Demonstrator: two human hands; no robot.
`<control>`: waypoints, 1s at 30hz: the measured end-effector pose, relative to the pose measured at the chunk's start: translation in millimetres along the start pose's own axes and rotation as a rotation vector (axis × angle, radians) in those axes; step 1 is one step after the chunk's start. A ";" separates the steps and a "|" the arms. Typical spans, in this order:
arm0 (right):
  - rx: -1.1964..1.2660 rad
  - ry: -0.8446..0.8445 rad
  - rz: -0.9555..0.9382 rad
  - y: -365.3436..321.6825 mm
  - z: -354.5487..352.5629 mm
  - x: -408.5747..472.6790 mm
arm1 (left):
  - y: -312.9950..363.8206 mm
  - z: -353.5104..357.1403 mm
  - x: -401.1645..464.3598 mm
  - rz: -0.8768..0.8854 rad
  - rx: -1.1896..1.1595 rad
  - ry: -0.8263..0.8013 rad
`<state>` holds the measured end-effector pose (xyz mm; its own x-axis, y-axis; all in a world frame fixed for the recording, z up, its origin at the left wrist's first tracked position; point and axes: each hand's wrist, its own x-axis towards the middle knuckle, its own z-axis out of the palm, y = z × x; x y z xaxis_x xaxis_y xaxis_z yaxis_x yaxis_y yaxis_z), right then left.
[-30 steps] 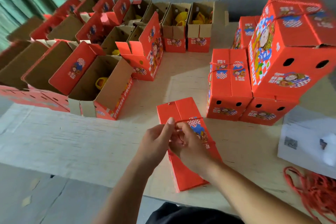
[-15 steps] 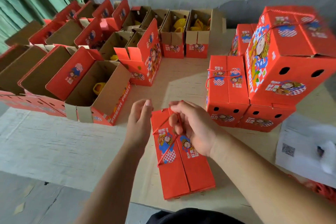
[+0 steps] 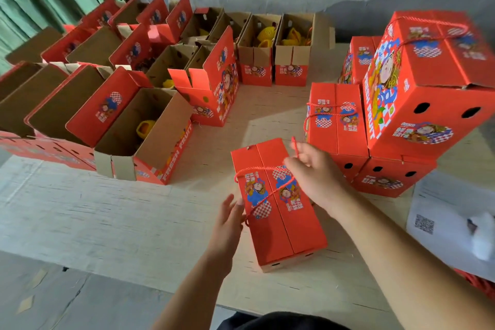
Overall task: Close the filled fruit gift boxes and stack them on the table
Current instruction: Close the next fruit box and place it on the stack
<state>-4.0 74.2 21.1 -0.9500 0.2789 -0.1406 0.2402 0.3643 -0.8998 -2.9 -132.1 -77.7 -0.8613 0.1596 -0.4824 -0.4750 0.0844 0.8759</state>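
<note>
A closed red gift box (image 3: 281, 220) lies on the table's near edge, top flaps meeting down the middle. A red cord handle (image 3: 267, 194) runs across its lid. My right hand (image 3: 313, 171) pinches the cord's end above the box's far right side. With straight fingers, my left hand (image 3: 229, 218) touches the box's left side. At the right, a stack of closed boxes (image 3: 428, 94) stands, one box on top of lower ones. Another closed box (image 3: 336, 118) stands beside the stack.
Several open boxes (image 3: 144, 128) with yellow fruit netting fill the table's left and back. White papers (image 3: 450, 220) lie at the right edge, red cords (image 3: 479, 282) below them. The wooden table (image 3: 107, 211) ends close to me, with floor at the lower left.
The box now lies flat and closed with the cord across its lid. My left hand dropped to the box's left side. My right hand moved right, pulling the cord's end.
</note>
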 end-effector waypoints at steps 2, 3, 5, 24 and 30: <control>-0.259 0.123 0.109 35.4 -8.3 4.2 | -12.3 0.9 -1.3 -0.049 -0.019 -0.101; -0.279 0.106 0.194 51.0 -7.6 2.5 | -17.8 1.9 -2.1 -0.060 -0.032 -0.121; -0.079 -0.079 0.334 76.0 3.9 -8.5 | -26.8 5.9 -3.6 -0.064 -0.074 -0.119; 0.283 -0.019 -0.212 -54.7 -81.0 -21.6 | 160.0 64.2 -19.3 0.179 -0.278 -0.275; 0.083 0.465 -0.180 -70.7 -125.0 47.6 | 235.8 130.1 49.7 0.234 -0.095 -0.329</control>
<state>-41.2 172.8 129.7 -0.7810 0.5909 0.2019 0.0456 0.3764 -0.9253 -134.1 23.7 105.2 -0.8518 0.4709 -0.2298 -0.3009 -0.0806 0.9502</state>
